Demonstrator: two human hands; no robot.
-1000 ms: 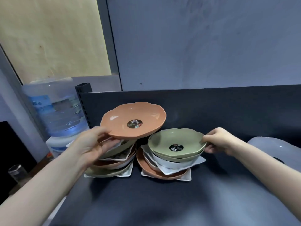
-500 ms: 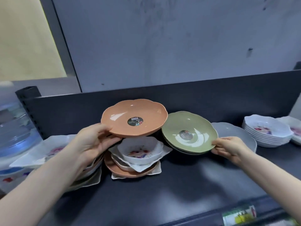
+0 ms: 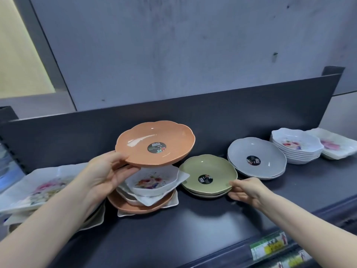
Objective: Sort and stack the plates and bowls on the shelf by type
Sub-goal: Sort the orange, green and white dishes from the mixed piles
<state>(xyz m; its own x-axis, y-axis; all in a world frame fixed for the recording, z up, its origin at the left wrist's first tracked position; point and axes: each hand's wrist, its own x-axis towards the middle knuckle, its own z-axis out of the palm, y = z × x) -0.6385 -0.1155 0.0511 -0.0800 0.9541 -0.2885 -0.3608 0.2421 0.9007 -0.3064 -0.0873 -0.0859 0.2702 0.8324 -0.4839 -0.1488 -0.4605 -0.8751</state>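
Green bowl (image 3: 208, 167) now down by grey stack (image 3: 270, 151) (R hand (image 3: 249, 191) holds).

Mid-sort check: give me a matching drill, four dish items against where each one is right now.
1 orange plate
2 green plate
3 grey plates
4 floral bowls

A stacked, untouched, right of the grey plates
B held up by left hand above the mixed pile
C rim pinched by right hand
D between green plate and floral bowls

Pairs: 1-B, 2-C, 3-D, 4-A
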